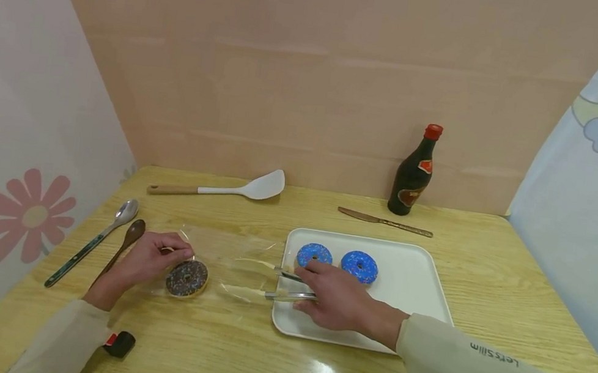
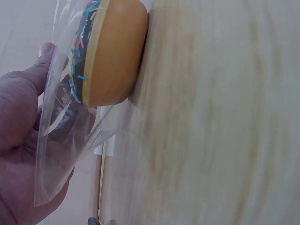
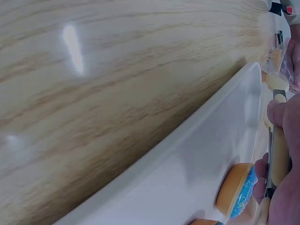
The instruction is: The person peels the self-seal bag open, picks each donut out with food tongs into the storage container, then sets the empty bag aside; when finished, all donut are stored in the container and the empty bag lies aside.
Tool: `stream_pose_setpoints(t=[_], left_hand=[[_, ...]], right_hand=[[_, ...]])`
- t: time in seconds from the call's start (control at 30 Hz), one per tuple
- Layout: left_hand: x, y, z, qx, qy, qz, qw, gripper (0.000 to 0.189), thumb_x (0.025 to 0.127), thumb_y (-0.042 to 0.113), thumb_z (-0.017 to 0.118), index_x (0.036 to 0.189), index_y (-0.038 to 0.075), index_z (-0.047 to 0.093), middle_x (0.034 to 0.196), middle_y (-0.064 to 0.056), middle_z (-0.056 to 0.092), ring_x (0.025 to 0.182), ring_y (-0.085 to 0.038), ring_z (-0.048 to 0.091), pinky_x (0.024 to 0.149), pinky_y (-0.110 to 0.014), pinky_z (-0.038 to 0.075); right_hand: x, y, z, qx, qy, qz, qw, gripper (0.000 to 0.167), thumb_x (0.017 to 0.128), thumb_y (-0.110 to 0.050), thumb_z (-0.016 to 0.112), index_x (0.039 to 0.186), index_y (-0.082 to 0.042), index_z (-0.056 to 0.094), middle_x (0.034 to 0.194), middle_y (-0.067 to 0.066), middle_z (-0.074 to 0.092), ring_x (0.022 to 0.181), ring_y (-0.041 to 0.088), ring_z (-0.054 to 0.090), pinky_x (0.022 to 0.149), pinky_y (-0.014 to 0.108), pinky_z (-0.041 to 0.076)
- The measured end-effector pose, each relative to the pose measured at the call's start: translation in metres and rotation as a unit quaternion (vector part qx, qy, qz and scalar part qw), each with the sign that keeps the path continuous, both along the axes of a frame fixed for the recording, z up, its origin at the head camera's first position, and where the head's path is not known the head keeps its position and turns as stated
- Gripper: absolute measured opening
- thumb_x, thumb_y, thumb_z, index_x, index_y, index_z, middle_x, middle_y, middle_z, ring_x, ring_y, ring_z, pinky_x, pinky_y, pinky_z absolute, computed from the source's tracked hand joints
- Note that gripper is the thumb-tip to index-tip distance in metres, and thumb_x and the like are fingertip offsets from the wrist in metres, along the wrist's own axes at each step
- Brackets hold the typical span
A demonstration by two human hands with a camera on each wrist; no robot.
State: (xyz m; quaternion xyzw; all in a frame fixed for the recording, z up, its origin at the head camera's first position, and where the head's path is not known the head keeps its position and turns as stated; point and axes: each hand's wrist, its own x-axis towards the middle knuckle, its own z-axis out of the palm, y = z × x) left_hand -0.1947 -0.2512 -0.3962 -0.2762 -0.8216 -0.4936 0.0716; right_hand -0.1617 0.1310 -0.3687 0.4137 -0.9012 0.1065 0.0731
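My left hand (image 1: 158, 253) pinches a clear plastic bag (image 2: 47, 173) at its left end. A chocolate doughnut (image 1: 187, 278) with sprinkles lies on the table within the bag, just beside those fingers; in the left wrist view its tan side (image 2: 119, 56) shows next to the film. My right hand (image 1: 338, 299) grips a pair of metal tongs (image 1: 292, 297) with cream tips. The tips stand apart and point left at the bag's right end; whether they are inside it I cannot tell. Two blue doughnuts, one left (image 1: 315, 255) and one right (image 1: 360, 267), rest on a white tray (image 1: 407, 309) by the right hand.
A white spatula (image 1: 266, 186) lies at the back, with a copper-coloured knife (image 1: 383, 221) and an upright dark bottle (image 1: 412, 178) farther right. At the left are a metal spoon (image 1: 125, 212) with a green handle and a brown wooden spoon (image 1: 134, 231). Walls enclose three sides.
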Motion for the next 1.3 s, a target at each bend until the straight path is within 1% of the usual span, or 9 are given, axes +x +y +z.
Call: stream_pose_setpoints(t=[0.2, 0.4, 0.63, 0.77, 0.83, 1.0, 1.13, 1.3], left_hand=[[0.001, 0.001, -0.001, 0.002, 0.014, -0.001, 0.9999, 0.01, 0.086, -0.008, 0.064, 0.086, -0.004, 0.072, 0.082, -0.007, 0.065, 0.072, -0.01, 0.059, 0.059, -0.024, 0.051], [0.001, 0.002, -0.001, -0.006, 0.004, 0.005, 1.0, 0.008, 0.087, -0.005, 0.064, 0.087, -0.005, 0.072, 0.082, -0.006, 0.065, 0.072, -0.01, 0.059, 0.06, -0.024, 0.05], [0.001, 0.002, -0.001, -0.007, 0.003, 0.006, 0.9999, 0.009, 0.087, -0.006, 0.064, 0.086, -0.004, 0.072, 0.081, -0.007, 0.065, 0.072, -0.01, 0.058, 0.06, -0.024, 0.05], [0.002, 0.003, -0.003, -0.008, 0.011, 0.012, 0.9998, 0.01, 0.085, -0.011, 0.063, 0.085, -0.006, 0.072, 0.08, -0.009, 0.064, 0.071, -0.01, 0.058, 0.059, -0.022, 0.049], [0.005, 0.005, 0.001, -0.006, 0.015, 0.014, 0.9998, 0.01, 0.084, -0.014, 0.062, 0.084, -0.008, 0.071, 0.079, -0.011, 0.064, 0.07, -0.01, 0.057, 0.058, -0.022, 0.049], [0.015, 0.015, 0.017, -0.004, 0.024, 0.016, 0.9996, 0.008, 0.084, -0.015, 0.062, 0.084, -0.011, 0.069, 0.077, -0.011, 0.063, 0.07, -0.009, 0.057, 0.059, -0.021, 0.049], [0.017, 0.017, 0.019, -0.004, 0.027, 0.017, 0.9995, 0.008, 0.084, -0.015, 0.062, 0.083, -0.011, 0.068, 0.077, -0.013, 0.063, 0.07, -0.01, 0.058, 0.059, -0.022, 0.049], [0.017, 0.017, 0.019, -0.006, 0.017, 0.024, 0.9996, 0.008, 0.083, -0.015, 0.062, 0.083, -0.011, 0.069, 0.077, -0.015, 0.063, 0.07, -0.01, 0.058, 0.059, -0.022, 0.05]], right_hand=[[-0.006, -0.013, -0.001, 0.009, -0.003, 0.015, 0.9998, 0.047, 0.086, -0.037, 0.069, 0.121, -0.007, 0.06, 0.105, 0.0, 0.055, 0.081, 0.014, 0.054, 0.062, 0.031, 0.048], [-0.009, -0.02, -0.001, 0.02, -0.013, 0.01, 0.9997, 0.049, 0.086, -0.04, 0.068, 0.124, -0.011, 0.06, 0.105, -0.003, 0.054, 0.082, 0.012, 0.054, 0.058, 0.029, 0.047], [-0.012, -0.024, 0.0, 0.03, -0.016, 0.019, 0.9992, 0.05, 0.086, -0.039, 0.068, 0.126, -0.01, 0.057, 0.107, -0.001, 0.054, 0.086, 0.014, 0.053, 0.062, 0.031, 0.047], [-0.013, -0.026, -0.002, 0.032, -0.007, 0.028, 0.9991, 0.051, 0.086, -0.039, 0.068, 0.126, -0.009, 0.056, 0.106, 0.0, 0.053, 0.087, 0.014, 0.052, 0.067, 0.031, 0.047], [-0.014, -0.027, -0.004, 0.034, -0.003, 0.029, 0.999, 0.052, 0.086, -0.039, 0.068, 0.127, -0.009, 0.056, 0.107, 0.0, 0.053, 0.089, 0.015, 0.052, 0.069, 0.031, 0.047], [-0.016, -0.031, -0.007, 0.03, 0.004, 0.031, 0.9991, 0.052, 0.085, -0.038, 0.069, 0.126, -0.009, 0.056, 0.106, 0.001, 0.054, 0.09, 0.015, 0.052, 0.073, 0.032, 0.046], [-0.017, -0.034, -0.008, 0.022, 0.003, 0.038, 0.999, 0.052, 0.084, -0.037, 0.07, 0.126, -0.008, 0.057, 0.104, 0.0, 0.054, 0.088, 0.015, 0.052, 0.072, 0.032, 0.045], [-0.017, -0.037, -0.009, 0.021, -0.015, 0.042, 0.9988, 0.052, 0.086, -0.036, 0.069, 0.127, -0.007, 0.055, 0.105, 0.001, 0.053, 0.088, 0.016, 0.052, 0.072, 0.031, 0.045]])
